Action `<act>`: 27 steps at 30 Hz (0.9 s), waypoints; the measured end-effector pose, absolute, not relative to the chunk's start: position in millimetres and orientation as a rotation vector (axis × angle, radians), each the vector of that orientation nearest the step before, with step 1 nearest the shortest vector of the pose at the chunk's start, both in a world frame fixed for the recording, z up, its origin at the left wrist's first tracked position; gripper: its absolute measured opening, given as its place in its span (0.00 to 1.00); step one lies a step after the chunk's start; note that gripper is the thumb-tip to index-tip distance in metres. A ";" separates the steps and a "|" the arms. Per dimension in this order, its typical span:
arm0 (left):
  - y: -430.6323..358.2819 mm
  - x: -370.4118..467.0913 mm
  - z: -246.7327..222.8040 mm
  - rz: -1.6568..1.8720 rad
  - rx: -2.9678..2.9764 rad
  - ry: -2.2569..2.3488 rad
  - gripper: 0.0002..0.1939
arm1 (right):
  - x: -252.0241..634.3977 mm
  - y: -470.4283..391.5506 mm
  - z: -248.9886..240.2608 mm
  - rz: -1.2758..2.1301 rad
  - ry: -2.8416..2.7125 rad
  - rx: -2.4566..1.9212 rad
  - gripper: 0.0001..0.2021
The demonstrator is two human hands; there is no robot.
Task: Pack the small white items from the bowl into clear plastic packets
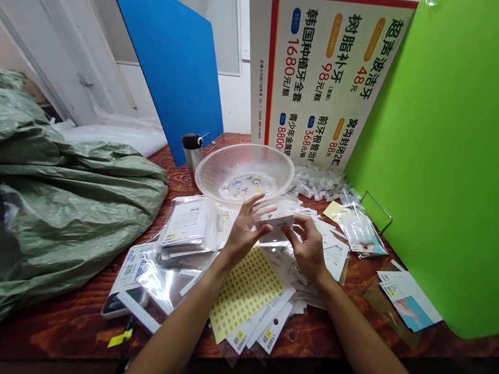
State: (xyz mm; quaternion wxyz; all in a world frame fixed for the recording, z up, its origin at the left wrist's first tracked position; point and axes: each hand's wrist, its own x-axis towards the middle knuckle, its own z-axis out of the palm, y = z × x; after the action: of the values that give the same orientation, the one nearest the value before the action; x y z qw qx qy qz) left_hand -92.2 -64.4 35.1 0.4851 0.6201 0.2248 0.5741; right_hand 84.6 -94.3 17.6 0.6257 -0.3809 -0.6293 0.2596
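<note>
Tho aslant, card [276, 220] lengthwise L-R.

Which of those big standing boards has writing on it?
The white, red-bordered board, standing between the blue board and the green board, whose visible faces are plain.

Green panel [452, 148]: cut off by top and right edges; grey-green sheeting [48, 213]: cut off by left edge; card [275, 220] (right end covered by right hand [309, 246]): print illegible.
</note>
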 end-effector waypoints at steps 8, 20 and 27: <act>-50.4 -90.3 12.8 1.232 1.649 0.715 0.33 | 88.8 -89.0 17.8 0.575 -1.462 -0.872 0.29; -48.6 -90.1 5.7 1.309 1.695 0.760 0.34 | 89.7 -84.9 9.4 0.301 -1.710 -0.908 0.26; -54.6 -87.6 11.1 1.323 1.912 0.708 0.24 | 93.0 -97.5 32.2 -0.071 -1.814 -0.869 0.28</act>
State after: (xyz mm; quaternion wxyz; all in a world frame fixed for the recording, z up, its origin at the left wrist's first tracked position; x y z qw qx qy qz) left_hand -87.6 -54.6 11.1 0.3482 0.7373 0.2733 0.5103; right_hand 93.0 -97.5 32.2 0.5349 -0.3648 -0.7615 -0.0299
